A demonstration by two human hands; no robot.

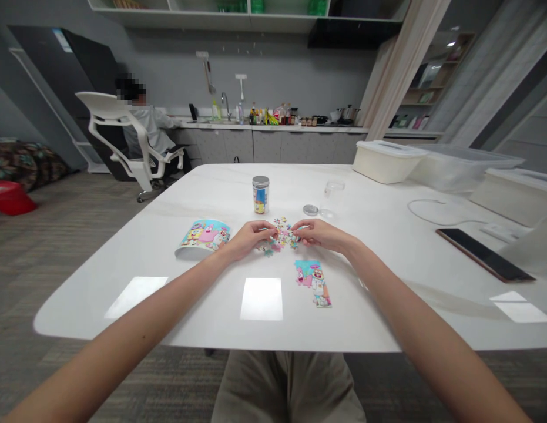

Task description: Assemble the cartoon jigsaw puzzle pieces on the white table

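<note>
Loose jigsaw puzzle pieces [282,235] lie in a small colourful heap on the white table. My left hand [254,238] is at the heap's left side, thumb and fingers pinched on what looks like a puzzle piece. From the right, my right hand [318,234] also pinches a small piece at the heap's edge; both pieces are mostly hidden by the fingers. Nearer to me lies a joined puzzle section [315,283] with a pink starfish and a figure in white. A curled cartoon picture sheet [205,235] stands left of my left hand.
Beyond the heap stand a closed jar [261,195] with cartoon print, a loose metal lid [311,210] and a clear jar [334,200]. At right are lidded bins [388,161], a cable and a dark phone [485,254]. A person [150,126] sits at the back left.
</note>
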